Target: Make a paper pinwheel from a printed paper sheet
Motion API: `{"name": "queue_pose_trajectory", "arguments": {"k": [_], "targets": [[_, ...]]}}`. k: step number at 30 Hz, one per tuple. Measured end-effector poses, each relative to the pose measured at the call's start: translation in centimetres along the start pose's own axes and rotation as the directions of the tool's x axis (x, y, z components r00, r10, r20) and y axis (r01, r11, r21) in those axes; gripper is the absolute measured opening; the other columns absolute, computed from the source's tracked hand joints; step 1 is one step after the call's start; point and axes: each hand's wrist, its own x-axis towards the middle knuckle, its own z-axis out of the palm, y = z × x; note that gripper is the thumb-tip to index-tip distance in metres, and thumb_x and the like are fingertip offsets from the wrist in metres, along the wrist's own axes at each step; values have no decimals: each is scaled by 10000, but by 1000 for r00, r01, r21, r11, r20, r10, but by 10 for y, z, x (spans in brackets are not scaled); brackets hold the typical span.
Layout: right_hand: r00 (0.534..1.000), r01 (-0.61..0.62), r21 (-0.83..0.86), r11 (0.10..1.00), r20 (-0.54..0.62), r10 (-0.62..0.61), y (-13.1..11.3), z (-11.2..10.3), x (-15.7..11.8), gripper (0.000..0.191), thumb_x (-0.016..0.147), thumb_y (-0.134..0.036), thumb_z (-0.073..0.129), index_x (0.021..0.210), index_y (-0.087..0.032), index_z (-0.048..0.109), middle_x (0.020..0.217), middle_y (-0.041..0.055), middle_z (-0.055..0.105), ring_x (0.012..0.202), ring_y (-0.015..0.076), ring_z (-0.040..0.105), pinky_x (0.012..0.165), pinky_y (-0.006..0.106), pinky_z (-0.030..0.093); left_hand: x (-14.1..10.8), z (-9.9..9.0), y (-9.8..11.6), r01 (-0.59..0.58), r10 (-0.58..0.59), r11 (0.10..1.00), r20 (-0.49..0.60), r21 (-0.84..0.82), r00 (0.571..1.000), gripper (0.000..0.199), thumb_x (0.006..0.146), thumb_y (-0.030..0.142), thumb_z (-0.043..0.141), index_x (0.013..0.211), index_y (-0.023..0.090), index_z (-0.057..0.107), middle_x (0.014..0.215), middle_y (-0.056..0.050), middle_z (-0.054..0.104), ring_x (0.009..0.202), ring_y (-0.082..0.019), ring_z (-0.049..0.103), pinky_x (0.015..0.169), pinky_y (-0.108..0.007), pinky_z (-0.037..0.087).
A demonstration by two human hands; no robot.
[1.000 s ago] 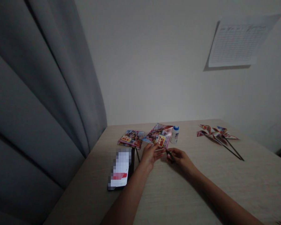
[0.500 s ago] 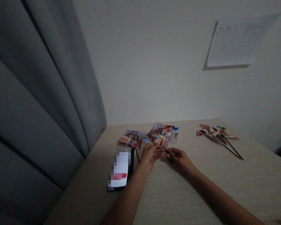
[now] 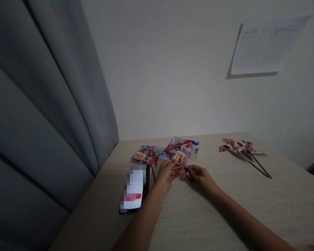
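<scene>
A colourful printed paper sheet (image 3: 176,148) with a yellow price label is held at its lower edge by my left hand (image 3: 169,172), thumb on top and fingers underneath. My right hand (image 3: 199,174) is closed round the dark handles of small scissors (image 3: 189,172), whose blades reach the sheet's lower right part beside the label. Just behind the sheet's right side stands a glue bottle (image 3: 195,150) with a blue cap. To the left lies a stack of similar printed papers (image 3: 148,155).
A phone (image 3: 133,190) with a lit screen lies left of my left forearm, a dark stick beside it. Paper pinwheels (image 3: 240,149) on black sticks lie at the right of the table (image 3: 188,223). Behind are a wall with a sheet (image 3: 261,48) and a grey curtain (image 3: 68,69).
</scene>
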Motion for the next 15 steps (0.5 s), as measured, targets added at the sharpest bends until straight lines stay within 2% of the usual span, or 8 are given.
{"name": "queue_pose_trajectory", "arguments": {"k": [9, 15], "targets": [[1000, -2, -42, 999, -3, 2, -8, 4, -3, 568, 616, -606, 803, 930, -154, 662, 627, 11, 635, 569, 139, 538, 584, 281, 399, 1, -2, -1, -8, 8, 1000, -1, 10, 1000, 276, 766, 254, 788, 904, 161, 568, 827, -77, 746, 686, -205, 748, 577, -263, 598], [1000, -7, -7, 1000, -28, 7, 3, 2, 0, 518, 613, -558, 819, 910, -166, 655, 638, 0, 641, 569, 123, 539, 573, 260, 406, 3, -4, 2, -25, 25, 1000, -16, 16, 1000, 246, 779, 237, 766, 914, 166, 574, 826, -64, 747, 685, -197, 746, 548, -242, 578]]}}
